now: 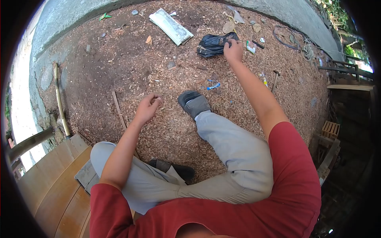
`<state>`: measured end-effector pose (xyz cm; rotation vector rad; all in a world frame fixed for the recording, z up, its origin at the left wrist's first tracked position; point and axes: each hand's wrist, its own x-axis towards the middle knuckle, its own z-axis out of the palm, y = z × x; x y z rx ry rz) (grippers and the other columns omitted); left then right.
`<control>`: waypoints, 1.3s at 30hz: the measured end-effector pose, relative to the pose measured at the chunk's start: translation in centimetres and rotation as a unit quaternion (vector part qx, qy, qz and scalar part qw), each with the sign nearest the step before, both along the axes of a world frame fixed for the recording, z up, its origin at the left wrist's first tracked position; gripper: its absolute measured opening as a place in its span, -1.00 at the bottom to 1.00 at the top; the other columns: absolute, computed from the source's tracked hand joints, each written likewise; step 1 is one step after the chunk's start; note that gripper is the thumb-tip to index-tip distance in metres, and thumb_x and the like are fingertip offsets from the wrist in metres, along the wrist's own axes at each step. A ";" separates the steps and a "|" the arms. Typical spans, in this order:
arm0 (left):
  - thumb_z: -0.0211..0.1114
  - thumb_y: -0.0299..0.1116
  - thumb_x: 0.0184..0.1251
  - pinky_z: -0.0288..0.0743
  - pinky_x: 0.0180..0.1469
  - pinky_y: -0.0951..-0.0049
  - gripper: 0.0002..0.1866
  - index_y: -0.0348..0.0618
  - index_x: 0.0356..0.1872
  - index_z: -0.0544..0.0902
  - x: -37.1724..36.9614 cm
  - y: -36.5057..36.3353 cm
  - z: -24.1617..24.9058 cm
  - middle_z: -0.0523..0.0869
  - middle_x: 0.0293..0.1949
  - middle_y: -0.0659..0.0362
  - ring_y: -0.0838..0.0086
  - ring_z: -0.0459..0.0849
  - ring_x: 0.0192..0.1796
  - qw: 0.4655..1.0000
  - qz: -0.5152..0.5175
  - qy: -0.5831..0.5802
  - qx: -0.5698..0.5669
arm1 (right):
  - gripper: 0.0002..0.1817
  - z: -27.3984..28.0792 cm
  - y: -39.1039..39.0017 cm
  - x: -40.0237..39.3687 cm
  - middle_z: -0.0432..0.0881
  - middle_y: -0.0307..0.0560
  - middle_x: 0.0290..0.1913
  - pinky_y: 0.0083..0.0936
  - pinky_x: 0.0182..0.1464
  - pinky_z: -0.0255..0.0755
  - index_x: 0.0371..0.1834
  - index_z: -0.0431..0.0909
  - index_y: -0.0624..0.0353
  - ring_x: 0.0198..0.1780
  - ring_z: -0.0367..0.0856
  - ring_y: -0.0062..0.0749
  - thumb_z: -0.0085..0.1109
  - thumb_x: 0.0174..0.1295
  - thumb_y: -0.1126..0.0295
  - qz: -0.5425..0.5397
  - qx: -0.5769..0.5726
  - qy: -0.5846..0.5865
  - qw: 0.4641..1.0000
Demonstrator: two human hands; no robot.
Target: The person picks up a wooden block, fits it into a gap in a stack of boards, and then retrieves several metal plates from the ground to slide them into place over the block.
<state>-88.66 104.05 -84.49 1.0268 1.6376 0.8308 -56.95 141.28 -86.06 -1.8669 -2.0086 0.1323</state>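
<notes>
On the chip-strewn ground point(170, 131), the black plastic bag point(211, 45) lies crumpled, its right edge apparently pinched by the right hand point(234, 51); grip appears established, lift is not. The left hand point(146, 110) is narrowly curled, contents indeterminable. Outside the bag lie the blue wrapper point(213, 86) and green-and-white wrapper point(250, 48), both uncollected.

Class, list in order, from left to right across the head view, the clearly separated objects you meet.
Pale bamboo-like pole → thin brown wooden strip → flat whitish rectangular piece → crumpled black plastic bag → small green-and-white packet → hammer with wooden handle → pale coiled wire or cord → slatted wooden crate
</notes>
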 end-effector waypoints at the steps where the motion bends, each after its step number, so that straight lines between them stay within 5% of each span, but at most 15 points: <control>1: 0.29 -0.22 0.64 0.61 -0.12 0.35 -0.70 -0.20 0.14 0.73 -0.3 0.1 0.1 0.80 -0.24 0.12 0.46 0.74 -0.17 1.000 0.002 0.001 0.000 | -0.59 0.0 -0.5 -0.5 0.59 0.12 0.28 0.04 0.44 0.33 0.19 0.71 0.04 0.43 0.48 0.07 0.34 0.34 0.14 0.050 0.047 -0.051 0.996; 2: 0.28 -0.23 0.65 0.57 -0.17 0.38 -0.71 -0.21 0.14 0.73 -0.7 0.2 0.0 0.78 -0.28 0.16 0.51 0.71 -0.22 1.000 0.015 -0.002 -0.014 | -0.59 0.1 -1.0 -1.3 0.59 0.12 0.28 0.04 0.44 0.33 0.19 0.71 0.04 0.43 0.48 0.07 0.34 0.34 0.14 0.052 0.047 -0.050 0.996; 4: 0.27 -0.25 0.66 0.54 -0.22 0.41 -0.72 -0.22 0.13 0.73 -1.2 0.2 -0.5 0.75 -0.32 0.20 0.55 0.68 -0.27 0.999 0.025 -0.007 -0.030 | -0.62 0.3 -2.1 -3.1 0.62 0.11 0.22 0.05 0.45 0.27 0.15 0.71 0.07 0.39 0.52 0.06 0.34 0.35 0.16 0.231 0.095 -0.067 0.966; 8: 0.25 -0.29 0.68 0.51 -0.23 0.42 -0.74 -0.25 0.13 0.72 -1.7 0.8 -0.1 0.73 -0.35 0.25 0.58 0.64 -0.30 0.997 0.074 -0.017 -0.032 | -0.59 -1.9 -5.0 -7.7 0.62 0.11 0.24 0.01 0.43 0.27 0.16 0.67 0.08 0.41 0.52 0.00 0.37 0.33 0.14 0.356 -0.078 -0.052 0.930; 14: 0.25 -0.31 0.69 0.60 -0.05 0.43 -0.73 -0.26 0.17 0.70 -4.2 0.2 2.3 0.78 -0.18 0.20 0.54 0.73 -0.12 0.997 0.083 -0.001 -0.009 | -0.46 -3.3 -4.2 -14.9 0.60 0.10 0.28 0.06 0.45 0.26 0.25 0.63 0.11 0.44 0.49 0.00 0.41 0.31 0.04 0.268 -0.213 -0.080 0.936; 19: 0.24 -0.33 0.70 0.58 -0.01 0.46 -0.73 -0.29 0.18 0.70 -7.0 -2.6 1.8 0.78 -0.15 0.22 0.59 0.69 -0.10 0.984 0.176 0.006 -0.018 | -0.21 -4.5 -1.8 -19.1 0.39 0.34 0.43 0.07 0.48 0.25 0.35 0.52 0.24 0.48 0.38 0.20 0.55 0.18 -0.05 0.195 -0.237 -0.089 0.948; 23: 0.25 -0.33 0.69 0.58 -0.01 0.45 -0.74 -0.29 0.17 0.70 -7.3 -3.1 3.7 0.78 -0.14 0.20 0.58 0.69 -0.11 0.975 0.221 0.014 -0.027 | -0.07 -5.6 -2.2 -20.9 0.41 0.25 0.40 0.03 0.52 0.20 0.43 0.39 0.22 0.51 0.34 0.14 0.65 0.10 -0.03 0.134 -0.141 -0.137 0.971; 36: 0.31 -0.36 0.58 0.58 0.26 0.18 -0.76 -0.24 0.10 0.72 -5.3 -0.2 6.6 0.77 0.09 -0.04 0.05 0.74 0.18 0.983 0.110 0.137 0.046 | -0.06 -1.8 -0.8 -18.2 0.55 0.24 0.18 0.02 0.37 0.37 0.31 0.42 0.12 0.29 0.55 0.17 0.64 -0.12 -0.07 0.281 -0.174 -0.187 0.925; 39: 0.31 -0.35 0.57 0.54 0.33 0.12 -0.77 -0.22 0.09 0.72 -4.8 0.6 6.9 0.73 0.19 -0.09 -0.03 0.69 0.28 0.980 0.102 0.157 0.067 | -0.09 -0.9 -3.2 -16.7 0.60 0.25 0.15 0.02 0.35 0.44 0.30 0.45 0.18 0.23 0.62 0.19 0.59 -0.08 -0.06 0.409 -0.188 -0.091 0.888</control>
